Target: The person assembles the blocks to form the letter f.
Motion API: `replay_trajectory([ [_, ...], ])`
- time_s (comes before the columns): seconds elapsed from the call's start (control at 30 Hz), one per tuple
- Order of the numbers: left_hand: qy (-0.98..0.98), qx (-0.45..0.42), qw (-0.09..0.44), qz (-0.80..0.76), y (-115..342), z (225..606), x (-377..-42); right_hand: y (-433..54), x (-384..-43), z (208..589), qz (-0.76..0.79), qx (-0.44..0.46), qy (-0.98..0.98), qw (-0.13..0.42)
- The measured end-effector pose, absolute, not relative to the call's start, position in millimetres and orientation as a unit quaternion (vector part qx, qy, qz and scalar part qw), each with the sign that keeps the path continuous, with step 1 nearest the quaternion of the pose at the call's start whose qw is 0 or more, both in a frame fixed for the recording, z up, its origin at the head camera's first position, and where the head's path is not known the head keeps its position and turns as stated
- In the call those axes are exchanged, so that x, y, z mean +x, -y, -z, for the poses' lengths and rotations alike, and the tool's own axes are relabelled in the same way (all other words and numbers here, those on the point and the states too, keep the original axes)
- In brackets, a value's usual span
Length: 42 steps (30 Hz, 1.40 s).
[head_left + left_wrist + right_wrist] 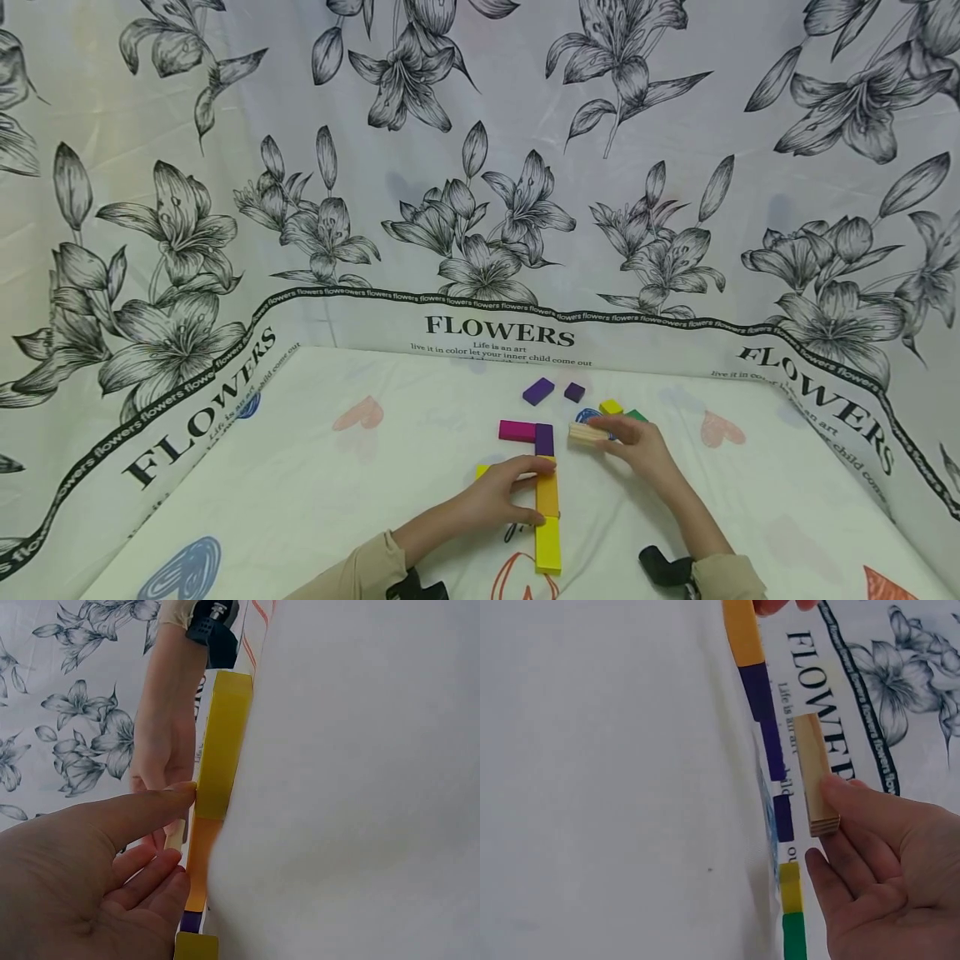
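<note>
My right hand (pixel 637 454) pinches a plain wooden block (pixel 812 772) between thumb and fingers, just right of a line of coloured blocks. That line runs away from me: a yellow block (pixel 548 546) nearest, an orange block (pixel 547 492), then a purple block (pixel 544 440). A magenta block (pixel 517 431) extends left from the purple one's far part. My left hand (pixel 491 496) lies at the line's left side, its thumb tip by the yellow-orange joint and a fingertip at the orange block's far end. Another yellow block (pixel 482 471) is partly hidden behind the left hand.
Two loose purple blocks, one longer (pixel 538 391) and one shorter (pixel 574 392), lie beyond the line. A yellow block (pixel 611 407) and a green block (pixel 636 415) sit behind my right hand. A flower-printed curtain (pixel 495 250) rises at the table's back.
</note>
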<state>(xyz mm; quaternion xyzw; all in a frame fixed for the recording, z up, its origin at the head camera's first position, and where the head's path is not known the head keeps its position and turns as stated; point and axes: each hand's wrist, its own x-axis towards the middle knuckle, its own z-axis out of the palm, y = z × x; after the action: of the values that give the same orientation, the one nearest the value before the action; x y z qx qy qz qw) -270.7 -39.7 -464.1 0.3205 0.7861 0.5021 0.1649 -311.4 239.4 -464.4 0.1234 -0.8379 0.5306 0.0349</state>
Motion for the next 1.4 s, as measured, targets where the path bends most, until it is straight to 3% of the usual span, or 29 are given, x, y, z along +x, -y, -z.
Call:
replay_trajectory([
  [1.4,-0.781,0.338,0.163,-0.5,42,464,-271,-221,-330,464,-0.524,0.149,0.839,0.013],
])
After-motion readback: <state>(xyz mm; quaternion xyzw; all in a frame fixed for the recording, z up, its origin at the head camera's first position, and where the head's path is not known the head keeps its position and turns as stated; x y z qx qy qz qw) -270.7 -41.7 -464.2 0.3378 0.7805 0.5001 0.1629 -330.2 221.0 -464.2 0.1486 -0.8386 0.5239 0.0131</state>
